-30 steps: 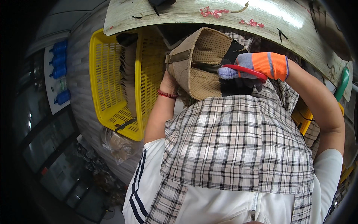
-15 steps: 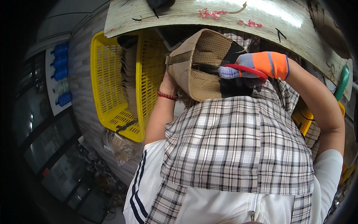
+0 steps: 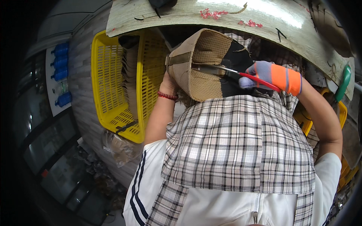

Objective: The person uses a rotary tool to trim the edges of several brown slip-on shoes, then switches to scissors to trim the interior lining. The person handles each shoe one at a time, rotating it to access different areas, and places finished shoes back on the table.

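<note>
In front of my chest is a beige fabric piece [image 3: 181,71] with a mesh lining, a strap on its outside and a black section on its right side. It stands open like a deep cup. My left hand [image 3: 169,83] grips it from the left and below, the fingers mostly hidden behind the cloth. My gloved right hand [image 3: 260,75] is closed on a pair of red-handled scissors [image 3: 266,83]. Their metal blades reach left into the opening, against the mesh; whether they touch a thread there, I cannot tell.
A pale table [image 3: 181,17] crosses the top, bearing small red scraps and black bits. Left of the piece, a yellow basket [image 3: 141,94] holds stacked beige pieces. A green handle [image 3: 344,83] shows at the right table edge. Plastic-wrapped goods [image 3: 120,147] lie on the floor.
My right hand has moved right and slightly down with the scissors, and their blades now show more plainly inside the piece. The left hand has hardly moved.
</note>
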### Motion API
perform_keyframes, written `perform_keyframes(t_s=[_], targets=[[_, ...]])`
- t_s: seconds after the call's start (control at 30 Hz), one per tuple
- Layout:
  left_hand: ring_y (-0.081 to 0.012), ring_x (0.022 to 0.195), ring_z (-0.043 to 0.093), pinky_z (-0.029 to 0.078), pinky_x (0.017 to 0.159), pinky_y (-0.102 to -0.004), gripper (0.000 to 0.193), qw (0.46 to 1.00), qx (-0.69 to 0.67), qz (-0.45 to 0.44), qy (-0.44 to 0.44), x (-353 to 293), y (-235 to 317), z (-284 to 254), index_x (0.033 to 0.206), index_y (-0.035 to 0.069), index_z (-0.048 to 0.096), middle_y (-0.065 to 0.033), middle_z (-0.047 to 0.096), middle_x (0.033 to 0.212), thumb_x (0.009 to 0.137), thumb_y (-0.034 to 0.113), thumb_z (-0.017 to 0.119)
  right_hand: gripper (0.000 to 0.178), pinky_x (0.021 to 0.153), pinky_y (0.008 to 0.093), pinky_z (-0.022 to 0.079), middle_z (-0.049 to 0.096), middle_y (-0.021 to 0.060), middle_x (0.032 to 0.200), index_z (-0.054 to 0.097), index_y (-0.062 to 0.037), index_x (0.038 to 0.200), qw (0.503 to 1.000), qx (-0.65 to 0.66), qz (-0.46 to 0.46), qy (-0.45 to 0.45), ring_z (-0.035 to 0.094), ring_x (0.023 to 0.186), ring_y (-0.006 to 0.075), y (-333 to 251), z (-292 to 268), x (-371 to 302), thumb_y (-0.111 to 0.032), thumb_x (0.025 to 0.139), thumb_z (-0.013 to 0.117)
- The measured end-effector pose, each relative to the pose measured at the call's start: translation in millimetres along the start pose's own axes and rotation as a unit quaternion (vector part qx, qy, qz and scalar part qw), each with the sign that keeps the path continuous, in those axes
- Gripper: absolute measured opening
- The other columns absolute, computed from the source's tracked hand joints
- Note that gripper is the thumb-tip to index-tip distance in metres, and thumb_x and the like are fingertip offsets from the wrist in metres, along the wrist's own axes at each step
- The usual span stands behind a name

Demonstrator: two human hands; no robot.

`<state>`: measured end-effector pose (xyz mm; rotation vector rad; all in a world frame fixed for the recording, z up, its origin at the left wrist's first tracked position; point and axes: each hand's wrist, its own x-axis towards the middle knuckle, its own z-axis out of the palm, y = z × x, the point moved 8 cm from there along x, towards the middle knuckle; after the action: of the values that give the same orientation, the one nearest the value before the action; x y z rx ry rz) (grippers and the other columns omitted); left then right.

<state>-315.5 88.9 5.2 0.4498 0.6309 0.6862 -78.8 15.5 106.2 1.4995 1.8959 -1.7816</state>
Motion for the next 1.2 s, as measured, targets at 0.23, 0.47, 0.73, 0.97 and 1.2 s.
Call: perform_keyframes(t_s=[0.23, 0.47, 0.73, 0.97, 1.2], targets=[[-0.0242, 0.122, 0.052, 0.043, 0.102, -0.0370, 0.064, 0.920, 0.361, 0.153, 0.029, -31, 78, 86, 0.137, -0.001, 0.048, -0.0136, 0.054, 0.134, 0.094, 0.047, 0.047, 0.017, 0.070, 0.0321, 0.047, 0.061, 0.0131, 0.077, 0.060, -0.0020, 0.091, 0.963, 0.119, -0.199, 0.137, 0.057, 0.072, 0.0271, 33, 4, -76, -0.018, 0.087, 0.058], [-0.0281, 0.084, 0.069, 0.052, 0.088, -0.0366, 0.028, 0.331, 0.832, 0.405, -0.189, -41, 122, 343, 0.106, 0.002, 0.071, -0.0152, 0.071, 0.093, 0.081, 0.004, 0.059, 0.058, 0.065, 0.0290, 0.048, 0.067, 0.0055, 0.076, 0.068, -0.0018, 0.100, 0.952, 0.234, -0.089, 0.175, 0.060, 0.067, 0.0148, 141, 44, -51, -0.057, 0.093, 0.051], [-0.0253, 0.084, 0.068, 0.052, 0.082, -0.0360, 0.026, 0.131, 0.692, 0.627, -0.333, 22, 56, 556, 0.102, 0.009, 0.069, -0.0073, 0.071, 0.089, 0.076, 0.007, 0.064, 0.055, 0.050, 0.0326, 0.048, 0.061, 0.0049, 0.068, 0.068, -0.0049, 0.095, 0.911, 0.359, -0.074, 0.186, 0.059, 0.056, 0.0180, 134, 38, -71, -0.057, 0.093, 0.051], [-0.0251, 0.088, 0.067, 0.052, 0.079, -0.0352, 0.043, -0.010, 0.745, 0.561, -0.361, 130, -81, 635, 0.121, 0.017, 0.062, -0.0071, 0.068, 0.102, 0.082, 0.000, 0.057, 0.060, 0.037, 0.0271, 0.032, 0.050, -0.0003, 0.055, 0.065, -0.0075, 0.080, 0.858, 0.485, -0.059, 0.156, 0.040, 0.039, 0.0102, 131, 56, -63, -0.065, 0.090, 0.052], [-0.0343, 0.099, 0.064, 0.052, 0.092, -0.0401, 0.070, 0.223, 0.728, 0.443, -0.473, 226, -104, 640, 0.138, 0.018, 0.048, -0.0129, 0.065, 0.116, 0.075, -0.012, 0.047, 0.058, 0.041, 0.0231, 0.037, 0.053, 0.0003, 0.058, 0.066, -0.0019, 0.088, 0.823, 0.534, -0.141, 0.136, 0.044, 0.043, 0.0072, 124, 46, -83, -0.055, 0.097, 0.045]])
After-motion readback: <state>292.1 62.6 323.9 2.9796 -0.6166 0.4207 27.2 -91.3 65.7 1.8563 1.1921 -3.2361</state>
